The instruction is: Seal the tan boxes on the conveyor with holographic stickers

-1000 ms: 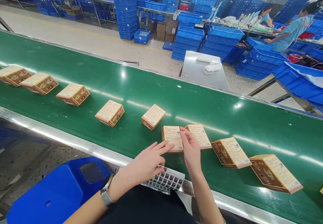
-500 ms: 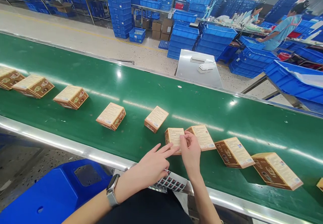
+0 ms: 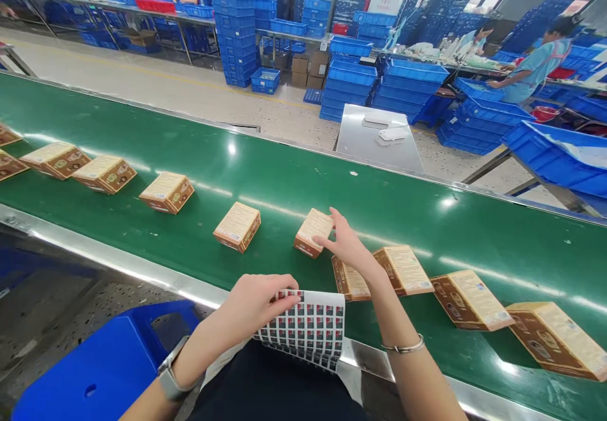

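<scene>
The left hand (image 3: 260,298) was closed in a pinch on the upper edge of a sticker sheet (image 3: 308,329) printed with rows of small dark-and-red labels. The sheet lay curled over the near edge of the green conveyor belt (image 3: 180,143), in front of the person's dark clothing. A grey-strapped wristwatch (image 3: 175,373) was worn on the left wrist.

The right hand (image 3: 346,244) was at a brown-and-cream carton (image 3: 312,228) lying on the belt, beyond the sheet. Its thumb lay over the printed top face and its fingers were at the right edge, spread apart from the thumb; whether the grip was firm could not be told. A silver bangle (image 3: 403,347) circled the right wrist.

Further cartons were noted on both sides. To the left, the nearest carton (image 3: 238,226) stood apart from the handled one, with others trailing toward the far left. To the right, one carton (image 3: 349,280) was partly hidden by the right forearm, and a second (image 3: 403,269) lay just beside it. A third (image 3: 469,298) bore a small bluish patch on its top face.

A blue plastic stool (image 3: 90,364) stood at the near left; a metal table (image 3: 377,140) stood across the belt
</scene>
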### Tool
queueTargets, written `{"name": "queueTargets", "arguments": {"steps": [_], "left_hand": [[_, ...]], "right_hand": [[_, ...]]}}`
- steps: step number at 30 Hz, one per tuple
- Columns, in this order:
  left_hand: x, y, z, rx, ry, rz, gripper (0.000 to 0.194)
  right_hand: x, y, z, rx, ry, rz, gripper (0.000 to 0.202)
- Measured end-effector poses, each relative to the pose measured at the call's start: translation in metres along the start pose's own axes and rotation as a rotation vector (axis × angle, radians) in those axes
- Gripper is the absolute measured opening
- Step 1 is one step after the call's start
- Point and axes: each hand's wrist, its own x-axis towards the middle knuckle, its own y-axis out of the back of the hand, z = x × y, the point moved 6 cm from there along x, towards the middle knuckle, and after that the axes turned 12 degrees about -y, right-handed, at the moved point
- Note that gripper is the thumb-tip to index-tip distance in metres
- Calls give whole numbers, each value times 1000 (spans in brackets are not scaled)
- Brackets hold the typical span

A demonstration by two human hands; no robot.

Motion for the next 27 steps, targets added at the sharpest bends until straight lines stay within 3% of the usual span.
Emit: {"name": "queueTargets", "arguments": {"steps": [2,5,11,14,18,21,23,27], "left_hand": [[-8,6,-7,-47,80,19,12],[-15,8,-12,-133,139,9,12],[-16,13,-9,-81,138,-13,19],[-11,12,-5,-73,120,-20,19],[-4,11,0,-86,97,-12,23],[-2,10,-2,-79,91,5,23],[0,8,-2,-52,35,23,19],[8,-10,4,5,-226,-20,9]], "right_hand": [[4,-15,-5,2,31,-99,94],[-15,-27,-23,-31,103,-205,90],[-95,-11,-71,-213,413,-214,29],[-126,-13,-81,-373,596,-131,15],[-142,-17,-78,-410,653,10,19],[-137,-13,-66,-201,546,-24,14],[-121,-5,-44,55,321,-23,7],[-82,1,19,526,-208,75,29]]}}
